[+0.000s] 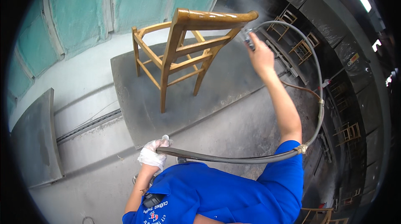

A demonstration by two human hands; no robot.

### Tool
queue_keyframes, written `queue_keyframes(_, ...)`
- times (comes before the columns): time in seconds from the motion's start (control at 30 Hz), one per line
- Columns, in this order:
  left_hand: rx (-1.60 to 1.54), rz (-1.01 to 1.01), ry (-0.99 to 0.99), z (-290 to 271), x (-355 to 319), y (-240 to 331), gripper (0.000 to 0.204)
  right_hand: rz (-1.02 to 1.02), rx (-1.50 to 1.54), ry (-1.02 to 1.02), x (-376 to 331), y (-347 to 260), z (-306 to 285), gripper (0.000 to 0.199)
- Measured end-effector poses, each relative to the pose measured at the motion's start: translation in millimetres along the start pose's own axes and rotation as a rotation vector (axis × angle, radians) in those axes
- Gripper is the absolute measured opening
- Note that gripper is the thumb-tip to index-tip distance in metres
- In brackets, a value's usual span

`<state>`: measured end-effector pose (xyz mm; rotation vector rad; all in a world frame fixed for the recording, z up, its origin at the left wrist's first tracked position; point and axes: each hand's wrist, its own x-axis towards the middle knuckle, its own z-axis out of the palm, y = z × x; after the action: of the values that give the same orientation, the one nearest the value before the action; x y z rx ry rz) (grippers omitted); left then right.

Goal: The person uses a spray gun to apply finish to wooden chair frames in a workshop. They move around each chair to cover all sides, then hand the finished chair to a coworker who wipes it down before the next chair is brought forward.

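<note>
A brown wooden chair frame point(170, 59) with a glossy top rail and an open seat stands on a grey board point(138, 98) in front of me. My right hand point(262, 54) is closed around a spray gun point(249, 40), held beside the right end of the top rail. Pale mist hangs around and beyond the gun. In a thin white glove, my left hand point(153, 152) grips a grey hose point(225, 157) low in front of my body. The hose loops past my right arm and up to the gun.
Teal filter panels point(79, 6) line the wall behind the chair. A second grey board point(37, 136) lies at the left, beside a floor rail point(90, 126). Several more wooden chairs point(303, 48) stand along the dark right side. A thinner brown hose point(303, 88) joins the grey one.
</note>
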<state>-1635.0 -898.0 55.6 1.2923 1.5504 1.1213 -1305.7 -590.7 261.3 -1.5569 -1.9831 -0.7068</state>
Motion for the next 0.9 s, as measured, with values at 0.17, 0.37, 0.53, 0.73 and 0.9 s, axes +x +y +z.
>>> queue_keyframes(0.17, 0.068, -0.163, 0.096, -2, -11, -29, 0.037, -0.077, 0.06, -0.261, -61, -26, 89, 0.053)
queue_keyframes(0.37, 0.299, -0.264, 0.187, 1, -22, -44, 0.041, -0.074, 0.172, -0.572, -126, -49, 187, 0.048)
queue_keyframes(0.53, 0.336, -0.372, 0.29, 12, -28, -23, 0.041, -0.091, 0.222, -0.781, -179, -54, 261, 0.047)
queue_keyframes(0.73, 0.428, -0.468, 0.34, 24, -36, -7, 0.048, -0.103, 0.223, -0.957, -221, -55, 299, 0.048)
queue_keyframes(0.9, 0.453, -0.48, 0.304, 28, -29, -1, 0.047, 0.224, 0.426, -0.862, -198, -45, 280, 0.043)
